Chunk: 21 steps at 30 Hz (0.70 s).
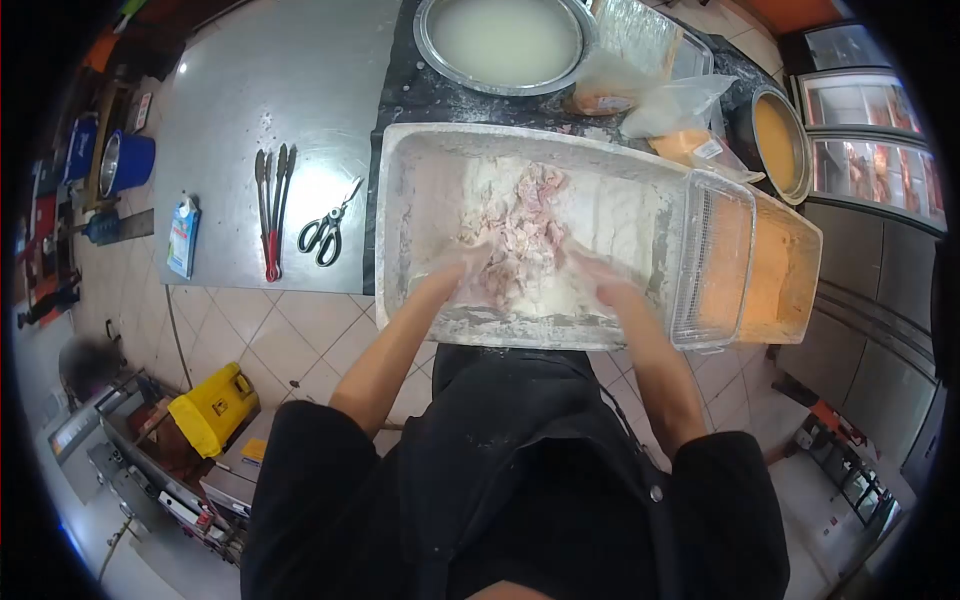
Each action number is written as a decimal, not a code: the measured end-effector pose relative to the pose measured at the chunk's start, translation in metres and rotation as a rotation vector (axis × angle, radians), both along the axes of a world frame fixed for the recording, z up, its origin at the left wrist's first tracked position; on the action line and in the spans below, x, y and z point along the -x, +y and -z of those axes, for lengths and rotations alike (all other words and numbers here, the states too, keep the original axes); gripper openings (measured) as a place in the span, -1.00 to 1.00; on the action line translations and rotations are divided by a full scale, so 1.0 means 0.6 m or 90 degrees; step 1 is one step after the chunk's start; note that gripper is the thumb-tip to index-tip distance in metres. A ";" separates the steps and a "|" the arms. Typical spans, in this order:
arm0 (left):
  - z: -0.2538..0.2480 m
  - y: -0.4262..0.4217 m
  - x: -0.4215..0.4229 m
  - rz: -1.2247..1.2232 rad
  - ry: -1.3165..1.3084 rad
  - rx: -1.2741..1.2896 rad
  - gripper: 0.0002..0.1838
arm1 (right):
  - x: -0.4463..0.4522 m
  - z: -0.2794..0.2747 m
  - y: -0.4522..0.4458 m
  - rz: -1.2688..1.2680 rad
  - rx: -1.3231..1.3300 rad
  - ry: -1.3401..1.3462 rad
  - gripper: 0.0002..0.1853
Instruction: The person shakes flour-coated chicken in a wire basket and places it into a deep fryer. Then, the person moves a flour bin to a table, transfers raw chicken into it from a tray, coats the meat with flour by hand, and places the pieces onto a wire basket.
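Note:
Pieces of raw meat (530,215), coated in white flour, lie heaped in the middle of a pale rectangular tub (425,300). Loose flour (620,220) covers the tub's floor around them. My left hand (478,262) is down in the tub at the left side of the heap, dusted with flour. On the heap's right side is my right hand (588,268), angled inward toward the meat. Both hands are smeared by motion and flour, so their fingers and anything between them cannot be made out.
A wire basket (712,262) rests beside the tub, over a bin of orange powder (780,270). Behind stand a bowl of cloudy liquid (508,40), plastic bags (680,105) and a bowl of orange liquid (775,145). Tongs (271,215) and scissors (325,235) lie on the steel table (215,110).

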<state>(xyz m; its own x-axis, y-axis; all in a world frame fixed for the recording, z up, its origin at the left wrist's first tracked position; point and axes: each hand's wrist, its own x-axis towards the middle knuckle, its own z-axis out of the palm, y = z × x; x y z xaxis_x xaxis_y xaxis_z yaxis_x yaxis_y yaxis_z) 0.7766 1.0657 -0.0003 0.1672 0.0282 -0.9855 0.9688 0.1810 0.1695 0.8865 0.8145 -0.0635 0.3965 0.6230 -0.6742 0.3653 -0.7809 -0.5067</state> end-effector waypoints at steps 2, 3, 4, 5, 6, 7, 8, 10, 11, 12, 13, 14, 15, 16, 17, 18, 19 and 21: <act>0.053 -0.055 0.007 -0.126 -0.115 0.054 -0.20 | 0.044 0.019 0.058 0.290 -0.089 0.140 -0.44; 0.072 -0.062 0.007 -0.159 -0.139 0.065 -0.23 | 0.058 0.005 0.102 0.503 -0.052 0.285 -0.45; 0.087 -0.068 0.007 -0.192 -0.164 0.076 -0.26 | 0.059 -0.005 0.114 0.542 -0.082 0.393 -0.49; 0.106 -0.062 0.001 -0.196 -0.154 0.073 -0.31 | 0.061 -0.014 0.123 0.577 -0.113 0.502 -0.52; 0.113 -0.057 0.000 -0.201 -0.141 0.070 -0.35 | 0.064 -0.022 0.126 0.611 -0.141 0.615 -0.55; 0.092 -0.047 -0.004 -0.148 -0.144 0.044 -0.37 | 0.060 -0.029 0.126 0.424 -0.126 0.439 -0.60; 0.069 -0.038 -0.005 -0.094 -0.142 0.021 -0.39 | 0.056 -0.036 0.115 0.242 -0.104 0.263 -0.63; 0.047 -0.035 -0.009 0.010 -0.211 -0.117 -0.40 | 0.038 -0.081 0.110 0.050 -0.086 0.032 -0.66; 0.043 -0.040 -0.007 0.062 -0.277 -0.233 -0.39 | 0.025 -0.110 0.108 0.043 -0.093 -0.022 -0.64; 0.038 -0.043 -0.006 0.092 -0.345 -0.292 -0.37 | 0.016 -0.141 0.112 0.038 -0.099 -0.077 -0.60; 0.033 -0.047 -0.005 0.123 -0.409 -0.356 -0.35 | 0.010 -0.155 0.124 0.396 -0.054 0.154 -0.58; 0.025 -0.047 -0.009 0.128 -0.477 -0.364 -0.33 | 0.008 -0.148 0.120 0.406 -0.104 0.148 -0.57; 0.013 -0.045 -0.019 0.133 -0.549 -0.373 -0.31 | 0.005 -0.138 0.114 0.416 -0.157 0.140 -0.56; -0.012 -0.039 -0.031 0.120 -0.477 -0.370 -0.34 | -0.002 -0.142 0.115 0.424 -0.211 0.132 -0.55; -0.041 -0.027 -0.043 0.109 -0.405 -0.367 -0.37 | -0.025 -0.158 0.106 0.476 -0.224 0.205 -0.47; -0.075 -0.013 -0.057 0.096 -0.333 -0.364 -0.40 | -0.054 -0.189 0.107 0.475 -0.118 0.163 -0.44; -0.109 0.010 -0.064 0.100 -0.249 -0.372 -0.37 | -0.082 -0.221 0.107 0.470 -0.011 0.131 -0.41; -0.053 0.043 -0.089 0.009 -0.202 -0.195 -0.35 | -0.131 -0.114 0.081 0.491 -0.032 0.105 -0.41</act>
